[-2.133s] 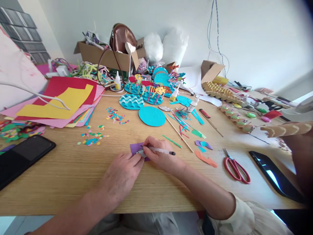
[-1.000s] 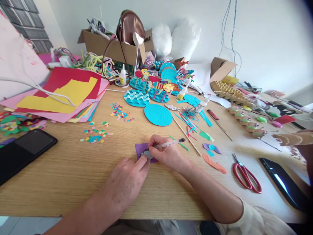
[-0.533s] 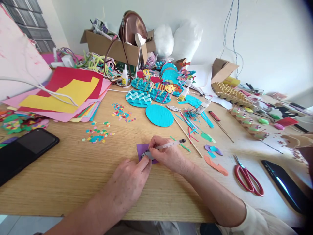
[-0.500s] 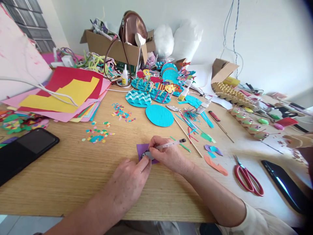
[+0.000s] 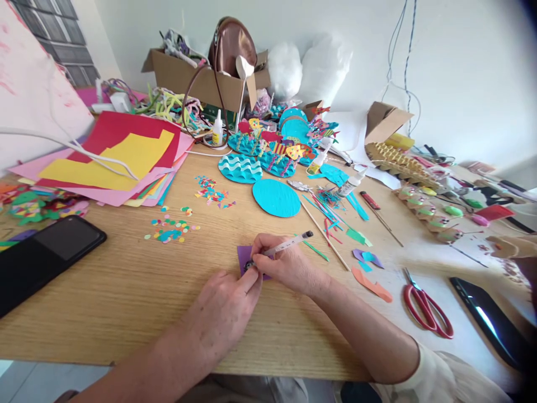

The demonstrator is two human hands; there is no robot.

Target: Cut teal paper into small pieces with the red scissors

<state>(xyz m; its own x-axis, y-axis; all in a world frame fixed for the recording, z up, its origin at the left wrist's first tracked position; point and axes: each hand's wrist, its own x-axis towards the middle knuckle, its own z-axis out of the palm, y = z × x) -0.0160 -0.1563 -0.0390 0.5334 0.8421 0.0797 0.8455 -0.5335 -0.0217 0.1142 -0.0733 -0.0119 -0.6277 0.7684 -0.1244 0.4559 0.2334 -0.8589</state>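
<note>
A small purple paper piece lies on the wooden table near the front edge, with a little grey shape on it. My left hand rests on the table with its fingers flat and a fingertip pressing down the paper's near edge. My right hand is closed round a white pen whose black cap points up to the right; its tip is on the grey shape, mostly hidden by my fingers.
Red scissors and a black phone lie to the right, another black phone to the left. Turquoise discs, glue bottles, sticks, paper scraps, coloured sheets and cardboard boxes fill the back.
My right hand has tilted the pen a little and kept its tip moving on the grey shape. My left hand stays on the paper. The view has shifted slightly.
</note>
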